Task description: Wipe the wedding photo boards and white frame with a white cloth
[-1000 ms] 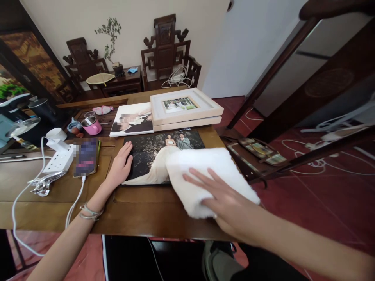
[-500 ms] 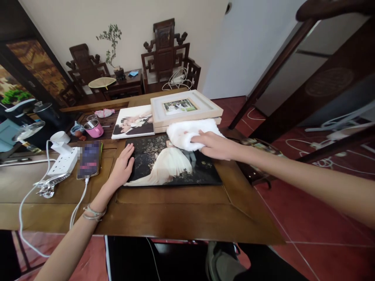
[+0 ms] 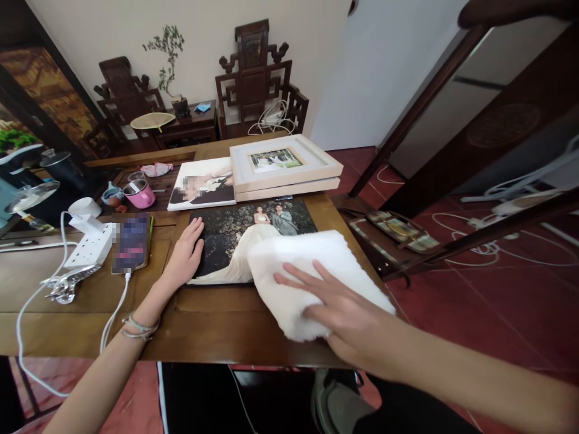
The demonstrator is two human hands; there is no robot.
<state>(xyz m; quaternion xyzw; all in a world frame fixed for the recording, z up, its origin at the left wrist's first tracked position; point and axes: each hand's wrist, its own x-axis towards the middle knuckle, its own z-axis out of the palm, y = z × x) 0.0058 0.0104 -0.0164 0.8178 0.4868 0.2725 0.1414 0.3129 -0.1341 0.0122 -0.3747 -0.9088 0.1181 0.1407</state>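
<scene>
Brown wood table, clock ctr = wedding photo print btwn both hands. R hand spread on fluffy white cloth, 4 o'clock, covering print's corner; L hand flat w/ thumb apart, touching print's edge, 9. Pink mug, 10, contents unclear; pot w/ bonsai, 11.

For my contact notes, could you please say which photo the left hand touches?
The dark photo panel, lying frontmost: the left hand rests on its edge; the white-edged panel and stacked frames lie farther back.
</scene>
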